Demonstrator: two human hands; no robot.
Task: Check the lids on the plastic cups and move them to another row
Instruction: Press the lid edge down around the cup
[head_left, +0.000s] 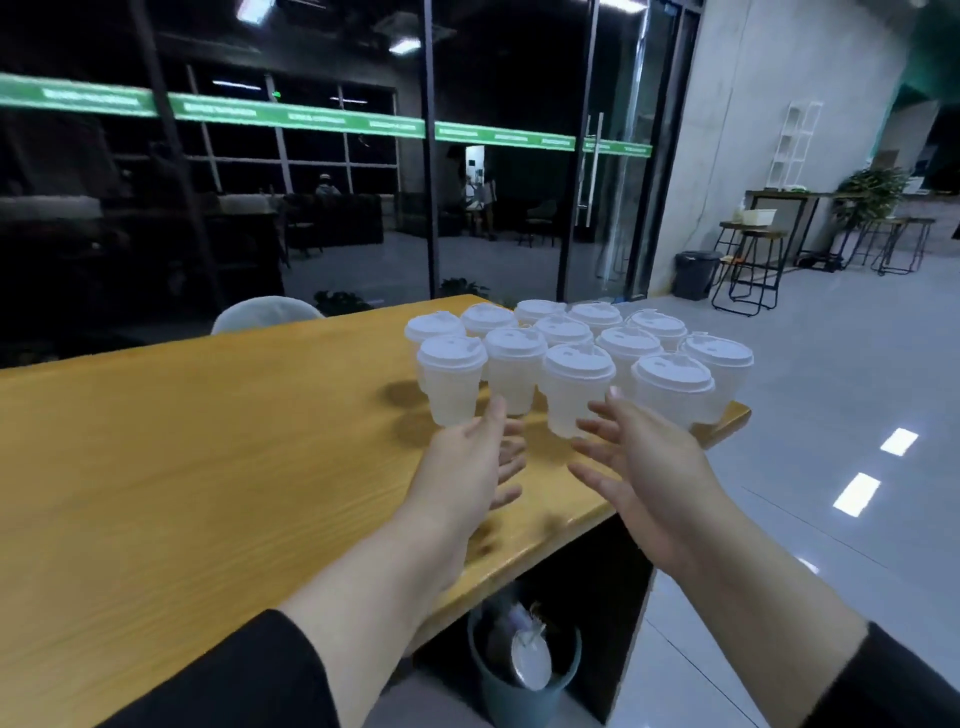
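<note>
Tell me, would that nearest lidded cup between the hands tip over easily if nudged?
Probably. The cup tapers to a narrow base under a wider lid, so it looks top-heavy. It seems translucent and empty, so likely light and slightly squashy. Neighbouring cups stand close and might get knocked.

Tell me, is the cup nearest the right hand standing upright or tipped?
Upright. The cup stands on its narrow base on the table, with its white lid level on top.

White-lidded clear cups (576, 384) on a yellow wood-grain table (208, 467).
</note>
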